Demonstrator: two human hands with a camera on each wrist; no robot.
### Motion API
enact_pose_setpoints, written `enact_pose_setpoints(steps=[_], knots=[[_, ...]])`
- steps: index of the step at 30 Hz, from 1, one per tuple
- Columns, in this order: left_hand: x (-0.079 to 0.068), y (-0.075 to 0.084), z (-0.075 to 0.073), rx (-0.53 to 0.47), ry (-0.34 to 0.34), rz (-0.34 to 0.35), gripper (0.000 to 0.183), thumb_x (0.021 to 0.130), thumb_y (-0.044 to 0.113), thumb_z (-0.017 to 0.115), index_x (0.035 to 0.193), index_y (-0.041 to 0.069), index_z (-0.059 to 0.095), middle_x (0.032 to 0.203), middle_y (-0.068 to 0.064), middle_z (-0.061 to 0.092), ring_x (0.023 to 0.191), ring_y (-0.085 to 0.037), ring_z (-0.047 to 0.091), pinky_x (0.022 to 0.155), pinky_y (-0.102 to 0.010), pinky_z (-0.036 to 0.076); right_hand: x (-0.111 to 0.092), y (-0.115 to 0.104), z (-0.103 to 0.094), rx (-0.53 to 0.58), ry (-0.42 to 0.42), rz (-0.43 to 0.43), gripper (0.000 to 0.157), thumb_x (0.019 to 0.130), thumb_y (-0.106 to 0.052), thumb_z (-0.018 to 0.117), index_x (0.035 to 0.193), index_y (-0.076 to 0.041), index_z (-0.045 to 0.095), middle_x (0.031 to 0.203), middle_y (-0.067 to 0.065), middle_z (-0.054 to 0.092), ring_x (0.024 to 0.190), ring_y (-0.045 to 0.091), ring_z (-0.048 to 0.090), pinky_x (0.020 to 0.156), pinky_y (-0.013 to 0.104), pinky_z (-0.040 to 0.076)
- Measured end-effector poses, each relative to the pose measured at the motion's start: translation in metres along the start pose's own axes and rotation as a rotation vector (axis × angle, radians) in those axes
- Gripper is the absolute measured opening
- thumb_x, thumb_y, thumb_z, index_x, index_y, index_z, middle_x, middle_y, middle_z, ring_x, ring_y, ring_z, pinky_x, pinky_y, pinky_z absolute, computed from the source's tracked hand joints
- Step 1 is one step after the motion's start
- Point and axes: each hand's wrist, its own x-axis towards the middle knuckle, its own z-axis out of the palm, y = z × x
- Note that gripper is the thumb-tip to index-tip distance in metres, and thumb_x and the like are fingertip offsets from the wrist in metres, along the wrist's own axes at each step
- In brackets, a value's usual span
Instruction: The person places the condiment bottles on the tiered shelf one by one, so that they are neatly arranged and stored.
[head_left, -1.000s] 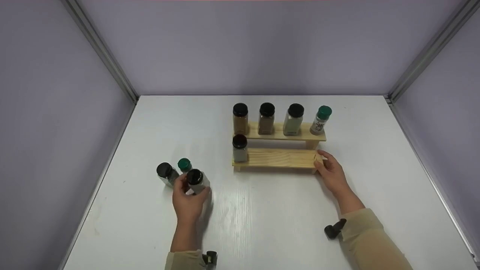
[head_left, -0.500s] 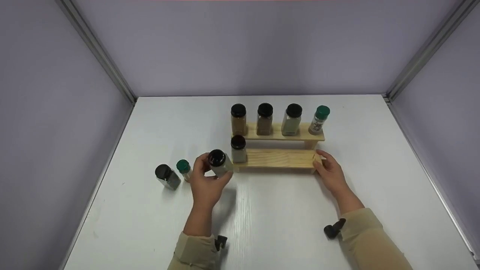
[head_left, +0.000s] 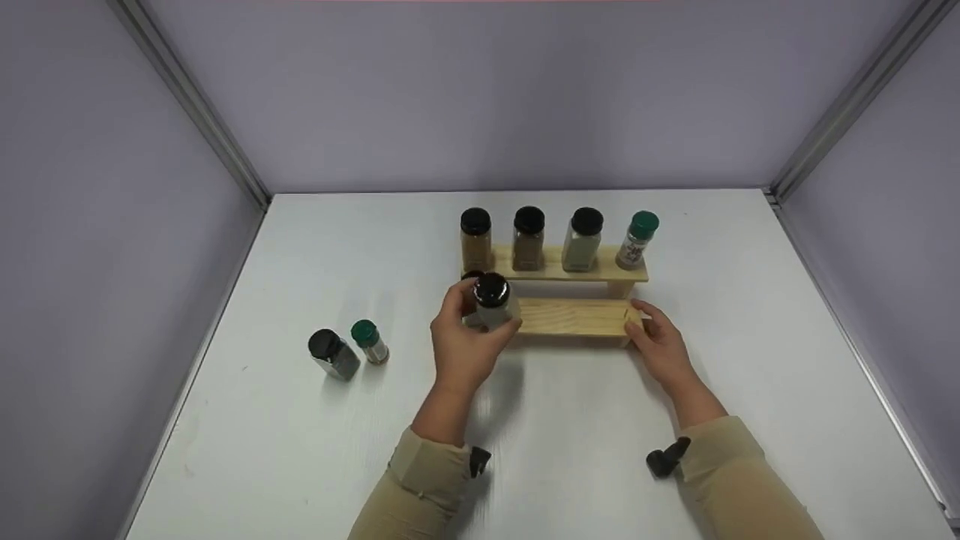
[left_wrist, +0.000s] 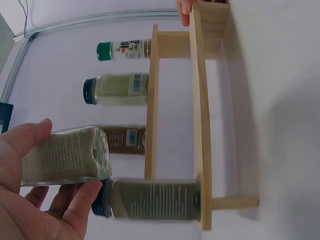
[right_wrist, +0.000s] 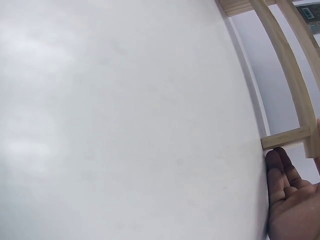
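My left hand (head_left: 466, 345) grips a glass spice jar (left_wrist: 65, 157) with a black cap and holds it raised in front of the lower shelf's left end. Partly hidden behind it, another black-capped spice jar (left_wrist: 155, 200) stands on that shelf. The two-tier wooden spice rack (head_left: 574, 316) is held at its lower right end by my right hand (head_left: 664, 349), thumb at the front of the shelf. In the right wrist view, fingertips (right_wrist: 274, 159) lie against the rack's leg.
On the upper shelf stand several jars, including a green-capped spice bottle (head_left: 637, 240) at the right end. To the left on the white table (head_left: 247, 442) are a black-capped jar (head_left: 334, 355) and a green-capped bottle (head_left: 370, 343).
My left hand has lifted the spice jar away from the two containers on the left and carried it right to the rack. My right hand has stayed at the rack's end.
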Motion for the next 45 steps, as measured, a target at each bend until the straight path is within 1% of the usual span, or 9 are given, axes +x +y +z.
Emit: enact_pose_setpoints(steps=[3,7,12,18,26,30,33,41,45], knots=[[0.002,0.001,0.012,0.038,0.010,0.001,0.065,0.074,0.007,0.096,0.131,0.012,0.066,0.116,-0.006,0.072,0.106,-0.023,0.066,0.083,-0.046,0.060,-0.001,-0.001,0.000,-0.005,0.010,-0.002,0.058,0.110,-0.026,0.061,0.162,-0.008,0.042,0.134,0.029,0.063,0.105,0.006,0.062,0.091,0.017,0.047],[0.002,-0.002,0.029,0.115,0.019,0.042,0.064,0.074,0.006,0.097,0.131,0.010,0.067,0.119,-0.006,0.073,0.109,-0.023,0.068,0.089,-0.042,0.057,0.000,0.000,0.000,-0.028,0.013,0.006,0.058,0.110,-0.030,0.061,0.162,-0.010,0.043,0.135,0.027,0.063,0.107,0.008,0.062,0.092,0.018,0.047],[0.002,-0.009,0.046,0.218,0.027,0.091,0.064,0.075,0.010,0.097,0.131,0.012,0.066,0.117,-0.006,0.075,0.108,-0.022,0.069,0.091,-0.044,0.055,0.000,0.000,0.002,-0.025,0.018,0.005,0.059,0.109,-0.032,0.063,0.161,-0.010,0.044,0.132,0.025,0.065,0.105,0.008,0.062,0.090,0.018,0.047],[0.003,-0.017,0.059,0.270,0.019,0.054,0.065,0.076,0.010,0.096,0.134,0.011,0.066,0.120,-0.006,0.076,0.113,-0.023,0.070,0.095,-0.044,0.056,0.000,0.000,0.002,-0.014,0.029,-0.009,0.058,0.109,-0.026,0.063,0.160,-0.008,0.044,0.125,0.021,0.067,0.099,0.008,0.063,0.086,0.019,0.048],[0.000,-0.025,0.069,0.297,-0.015,0.020,0.068,0.083,0.008,0.091,0.143,0.005,0.061,0.132,-0.013,0.072,0.121,-0.030,0.068,0.100,-0.045,0.055,0.001,0.003,0.002,0.000,0.013,-0.005,0.056,0.109,-0.025,0.063,0.160,-0.010,0.044,0.133,0.027,0.064,0.109,0.010,0.062,0.092,0.018,0.048],[-0.001,-0.030,0.073,0.320,-0.027,-0.014,0.069,0.085,0.009,0.089,0.147,0.006,0.059,0.136,-0.015,0.069,0.124,-0.033,0.066,0.102,-0.048,0.053,0.002,0.004,0.001,0.000,0.014,-0.003,0.056,0.109,-0.026,0.063,0.160,-0.010,0.045,0.137,0.028,0.063,0.112,0.012,0.062,0.094,0.018,0.046],[-0.001,-0.034,0.075,0.334,-0.021,-0.033,0.070,0.086,0.009,0.088,0.149,0.007,0.058,0.135,-0.016,0.070,0.123,-0.034,0.067,0.101,-0.049,0.054,0.001,0.004,0.001,-0.012,0.010,0.000,0.056,0.110,-0.026,0.062,0.161,-0.011,0.044,0.139,0.027,0.062,0.115,0.014,0.061,0.095,0.018,0.045],[-0.002,-0.045,0.079,0.375,0.019,-0.011,0.067,0.088,0.008,0.086,0.148,0.003,0.058,0.130,-0.019,0.071,0.119,-0.035,0.068,0.100,-0.049,0.054,0.001,0.003,0.001,-0.030,0.013,0.011,0.057,0.110,-0.029,0.062,0.161,-0.013,0.044,0.137,0.026,0.062,0.113,0.016,0.061,0.094,0.019,0.046],[-0.002,-0.045,0.080,0.391,0.024,-0.024,0.066,0.089,0.009,0.086,0.148,0.003,0.057,0.129,-0.019,0.071,0.118,-0.036,0.068,0.100,-0.049,0.054,0.001,0.003,0.001,-0.037,0.015,0.015,0.057,0.110,-0.029,0.061,0.161,-0.013,0.044,0.138,0.025,0.062,0.113,0.015,0.061,0.094,0.019,0.046]])
